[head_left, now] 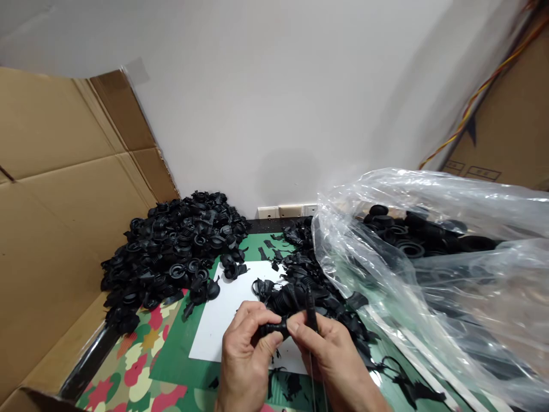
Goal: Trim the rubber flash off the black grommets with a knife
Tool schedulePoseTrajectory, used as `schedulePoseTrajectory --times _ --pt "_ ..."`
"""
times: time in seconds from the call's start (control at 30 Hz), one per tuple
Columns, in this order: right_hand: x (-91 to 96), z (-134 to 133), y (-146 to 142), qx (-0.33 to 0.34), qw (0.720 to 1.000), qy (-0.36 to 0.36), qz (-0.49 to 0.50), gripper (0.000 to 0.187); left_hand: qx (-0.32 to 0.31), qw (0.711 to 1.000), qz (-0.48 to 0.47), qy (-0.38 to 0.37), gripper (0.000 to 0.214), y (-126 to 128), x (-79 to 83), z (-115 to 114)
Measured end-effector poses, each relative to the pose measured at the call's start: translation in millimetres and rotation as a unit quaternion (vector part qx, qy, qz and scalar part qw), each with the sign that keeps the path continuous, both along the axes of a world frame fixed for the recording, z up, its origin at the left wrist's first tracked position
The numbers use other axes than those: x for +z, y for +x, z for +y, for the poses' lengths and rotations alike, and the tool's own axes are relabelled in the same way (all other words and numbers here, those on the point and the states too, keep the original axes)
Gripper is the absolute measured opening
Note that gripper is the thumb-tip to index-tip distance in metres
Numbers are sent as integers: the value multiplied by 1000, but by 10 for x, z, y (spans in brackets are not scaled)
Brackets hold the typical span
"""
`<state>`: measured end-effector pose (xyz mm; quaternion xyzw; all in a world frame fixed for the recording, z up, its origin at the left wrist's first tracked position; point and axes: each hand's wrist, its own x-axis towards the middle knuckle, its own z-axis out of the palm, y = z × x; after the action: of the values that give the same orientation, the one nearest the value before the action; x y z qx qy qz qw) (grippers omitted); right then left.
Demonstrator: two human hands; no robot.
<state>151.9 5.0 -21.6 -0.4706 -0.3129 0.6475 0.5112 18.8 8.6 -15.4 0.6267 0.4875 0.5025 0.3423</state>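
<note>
My left hand (247,357) and my right hand (332,357) meet over a white sheet (221,320) at the bottom middle. Both pinch one small black ribbed rubber part (274,328) between thumbs and fingertips. My right hand also grips a thin dark tool (310,309) that sticks up past the fingers. Black rubber scraps (309,280) lie just beyond the hands. A large heap of black ribbed rubber parts (171,252) lies at the left.
A clear plastic bag (429,274) with more black rubber parts fills the right side. Cardboard panels (64,189) stand at the left, another carton (510,137) at the far right. A white wall with sockets (287,211) closes the back. The surface (141,366) has a green floral pattern.
</note>
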Motion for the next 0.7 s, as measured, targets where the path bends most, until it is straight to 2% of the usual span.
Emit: schedulePoseTrajectory --times 0.1,0.17,0.3,0.4,0.47,0.6,0.7 --pt "-20 -5 -32 10 998 -34 61 31 8 998 -61 -24 9 8 -30 30" --pt "-24 0 -57 24 995 -49 83 34 2 991 -106 -78 5 18 -49 58" --pt "-52 14 -48 34 997 -47 44 43 -20 973 -124 -194 15 10 -56 87" --pt "-74 19 71 4 1000 -28 2 49 -19 980 -83 -178 10 -22 -36 74" --pt "-73 10 183 -31 999 -14 13 49 -13 988 -53 -146 5 -41 -25 56" --pt "-25 -48 315 -70 994 64 53 37 -21 994 -7 -109 6 -45 -30 30" --pt "20 -98 284 -94 985 137 38 23 -31 995 10 -89 6 -32 -36 23"
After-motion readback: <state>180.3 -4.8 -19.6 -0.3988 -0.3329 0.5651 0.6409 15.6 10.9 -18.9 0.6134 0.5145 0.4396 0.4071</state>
